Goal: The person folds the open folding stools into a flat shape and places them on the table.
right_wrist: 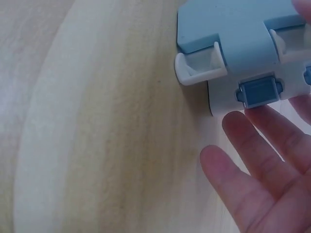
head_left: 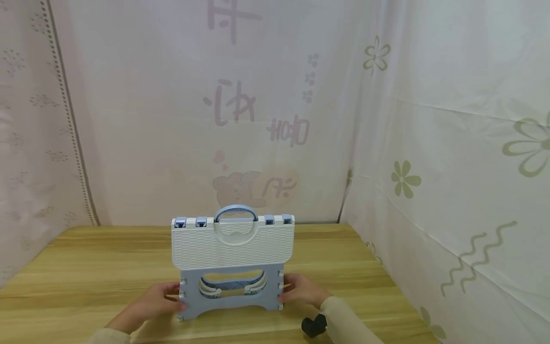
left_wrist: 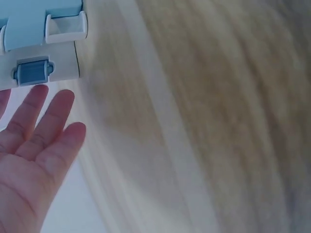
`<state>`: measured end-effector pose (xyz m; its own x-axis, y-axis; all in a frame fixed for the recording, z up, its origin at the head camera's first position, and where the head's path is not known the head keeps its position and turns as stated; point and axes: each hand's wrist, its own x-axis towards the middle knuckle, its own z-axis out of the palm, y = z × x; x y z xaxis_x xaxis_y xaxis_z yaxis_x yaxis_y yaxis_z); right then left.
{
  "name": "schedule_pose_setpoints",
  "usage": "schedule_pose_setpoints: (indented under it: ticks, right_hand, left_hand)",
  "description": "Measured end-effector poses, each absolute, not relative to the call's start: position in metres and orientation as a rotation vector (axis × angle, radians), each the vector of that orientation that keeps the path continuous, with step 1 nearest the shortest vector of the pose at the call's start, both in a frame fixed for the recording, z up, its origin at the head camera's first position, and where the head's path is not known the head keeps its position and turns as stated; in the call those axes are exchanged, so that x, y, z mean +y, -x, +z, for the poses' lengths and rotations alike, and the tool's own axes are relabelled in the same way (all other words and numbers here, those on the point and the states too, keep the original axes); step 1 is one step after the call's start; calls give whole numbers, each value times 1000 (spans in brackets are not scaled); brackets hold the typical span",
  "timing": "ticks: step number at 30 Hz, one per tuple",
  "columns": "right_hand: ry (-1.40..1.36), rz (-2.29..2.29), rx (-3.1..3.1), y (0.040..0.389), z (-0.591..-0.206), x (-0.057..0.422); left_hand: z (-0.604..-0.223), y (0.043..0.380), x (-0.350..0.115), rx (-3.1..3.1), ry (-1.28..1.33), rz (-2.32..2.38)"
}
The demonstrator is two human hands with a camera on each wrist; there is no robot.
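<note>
A white and grey-blue folding step stool [head_left: 232, 253] stands upright on the table, its woven-textured top panel hanging over the front of the legs. A blue carry handle [head_left: 235, 209] arches above its top edge. My left hand [head_left: 156, 303] grips the left side of the leg panel, thumb on the front face. In the left wrist view its other fingertips [left_wrist: 60, 101] lie at the white edge by a blue hinge. On the opposite side my right hand [head_left: 301, 288] holds the leg panel likewise; the right wrist view shows its fingers [right_wrist: 257, 150] fairly straight, some touching the edge.
The wood-grain table [head_left: 107, 258] extends around the stool. Pale printed cloth [head_left: 150, 119] hangs behind it, and more cloth [head_left: 451, 167] runs along the right side. A black device [head_left: 314, 326] sits at my right wrist.
</note>
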<state>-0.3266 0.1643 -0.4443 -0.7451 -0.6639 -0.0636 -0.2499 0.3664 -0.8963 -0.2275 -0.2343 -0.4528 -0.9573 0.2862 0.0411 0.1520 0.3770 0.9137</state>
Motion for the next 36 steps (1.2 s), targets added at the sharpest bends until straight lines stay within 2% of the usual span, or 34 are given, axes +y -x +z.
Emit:
schedule_pose_setpoints:
  ticks: [36]
  right_hand:
    - [790,-1379,2244,326,-445,163]
  left_hand:
    - [-456,231,-233,2542,-315,1609]
